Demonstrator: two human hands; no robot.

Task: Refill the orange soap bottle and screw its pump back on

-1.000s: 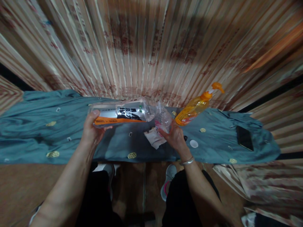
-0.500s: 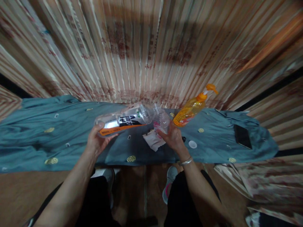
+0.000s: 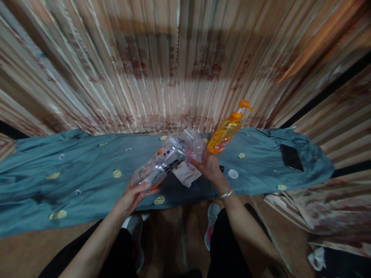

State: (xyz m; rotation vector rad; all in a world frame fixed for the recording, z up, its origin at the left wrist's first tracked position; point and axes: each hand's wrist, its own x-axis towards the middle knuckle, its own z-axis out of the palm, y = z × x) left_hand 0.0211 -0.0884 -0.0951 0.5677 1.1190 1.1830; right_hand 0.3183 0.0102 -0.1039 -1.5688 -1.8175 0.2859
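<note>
My left hand (image 3: 139, 193) is wrapped round the base of a large clear bottle (image 3: 162, 166) with an orange, black and silver label. The bottle slants up to the right. My right hand (image 3: 207, 164) grips a smaller clear bottle (image 3: 195, 146) with a pinkish label. The top of the large bottle meets or overlaps the small one's upper part; whether they touch I cannot tell. Beneath them lies a whitish cloth or packet (image 3: 188, 175). An orange pump bottle (image 3: 225, 133) of yellow liquid stands just beyond my right hand.
A teal patterned cloth (image 3: 92, 166) covers the narrow table. A white round lid (image 3: 233, 173) and a small dark object (image 3: 222, 168) lie right of my right hand. Farther right is a black phone (image 3: 291, 157). A striped curtain (image 3: 174, 58) hangs behind.
The large bottle's base has swung down and toward the right with my left hand, so it slants more steeply. My right hand still holds the small bottle. The camera view has shifted slightly.
</note>
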